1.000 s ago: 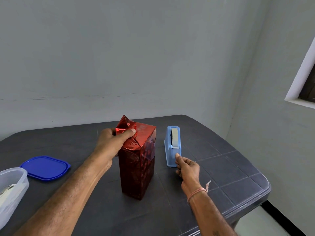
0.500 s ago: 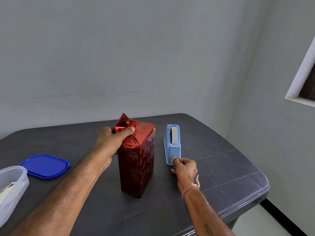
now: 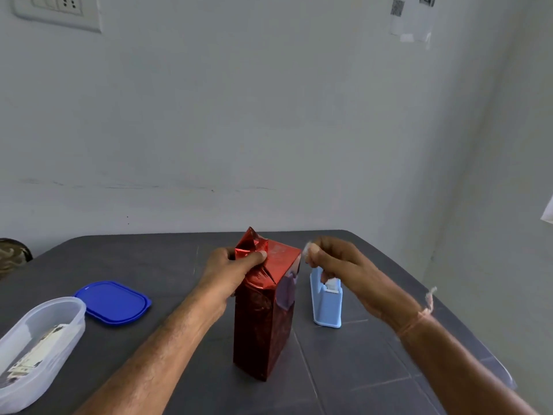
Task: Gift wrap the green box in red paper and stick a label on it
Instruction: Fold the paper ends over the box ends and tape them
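Red foil paper wraps the box [image 3: 263, 319], upright on the dark counter [image 3: 374, 354], right under the left grip and just left of the right grip. Left grip [image 3: 230, 271] grasps the folded flaps at the box top: thumb pressed on the top face, fingers round the far-left corner, one flap point sticking up above it. Right grip [image 3: 338, 262] is off the counter, level with the box top and just beside its right edge. It pinches a small whitish tape piece [image 3: 306, 252] between thumb and fingertip. Blurred, so can't tell if the tape touches the box. Light blue tape dispenser [image 3: 327, 307] sits on the counter below the right grip, near the box but apart. Blue lid [image 3: 112, 302] and clear tub [image 3: 45, 354] with papers inside lie well left of the left grip. Thread band [image 3: 417, 320] on right wrist.
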{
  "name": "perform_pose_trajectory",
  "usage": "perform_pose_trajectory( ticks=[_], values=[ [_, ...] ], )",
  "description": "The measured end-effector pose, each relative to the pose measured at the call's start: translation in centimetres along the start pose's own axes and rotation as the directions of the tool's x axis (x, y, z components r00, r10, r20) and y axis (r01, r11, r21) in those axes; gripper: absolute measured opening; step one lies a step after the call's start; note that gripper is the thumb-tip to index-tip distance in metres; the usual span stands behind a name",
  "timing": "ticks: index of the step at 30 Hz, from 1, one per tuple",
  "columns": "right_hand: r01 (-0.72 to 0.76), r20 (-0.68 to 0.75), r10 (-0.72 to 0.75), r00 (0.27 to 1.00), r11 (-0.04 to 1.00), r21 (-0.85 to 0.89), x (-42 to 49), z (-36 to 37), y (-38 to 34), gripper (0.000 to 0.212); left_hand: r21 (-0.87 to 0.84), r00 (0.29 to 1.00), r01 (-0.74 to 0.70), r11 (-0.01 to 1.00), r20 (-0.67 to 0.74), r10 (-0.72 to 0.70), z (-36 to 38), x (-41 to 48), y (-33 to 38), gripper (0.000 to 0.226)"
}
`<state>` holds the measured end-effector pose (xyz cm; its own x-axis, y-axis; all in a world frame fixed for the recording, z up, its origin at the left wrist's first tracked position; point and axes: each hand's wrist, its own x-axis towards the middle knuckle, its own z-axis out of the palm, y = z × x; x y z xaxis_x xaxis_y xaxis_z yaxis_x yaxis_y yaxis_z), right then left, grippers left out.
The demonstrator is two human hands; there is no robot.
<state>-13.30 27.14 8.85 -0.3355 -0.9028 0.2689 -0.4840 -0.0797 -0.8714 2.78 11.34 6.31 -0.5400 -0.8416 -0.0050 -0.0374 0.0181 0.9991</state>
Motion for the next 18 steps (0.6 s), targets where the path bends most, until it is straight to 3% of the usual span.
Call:
perform_pose_trajectory(
  ticks=[4,8,18],
  values=[
    [0.148,0.242,-0.082,0.967,0.952,-0.268,2.8,0.1,-3.5,0.028,0.012,1.0,0.011,1.0,0.008,-0.011,-0.1,0.3,-0.1,0.021],
    [0.218,0.406,-0.018,0.914,0.865,-0.453,5.6,0.5,-4.0,0.03,0.002,0.999,0.033,0.999,0.028,-0.033,-0.3,0.2,0.1,0.024],
    [0.302,0.513,0.099,0.853,0.708,-0.638,8.4,1.5,-4.9,0.028,-0.018,0.997,0.057,0.998,0.05,-0.056,-0.4,0.1,0.3,0.023]
  ],
)
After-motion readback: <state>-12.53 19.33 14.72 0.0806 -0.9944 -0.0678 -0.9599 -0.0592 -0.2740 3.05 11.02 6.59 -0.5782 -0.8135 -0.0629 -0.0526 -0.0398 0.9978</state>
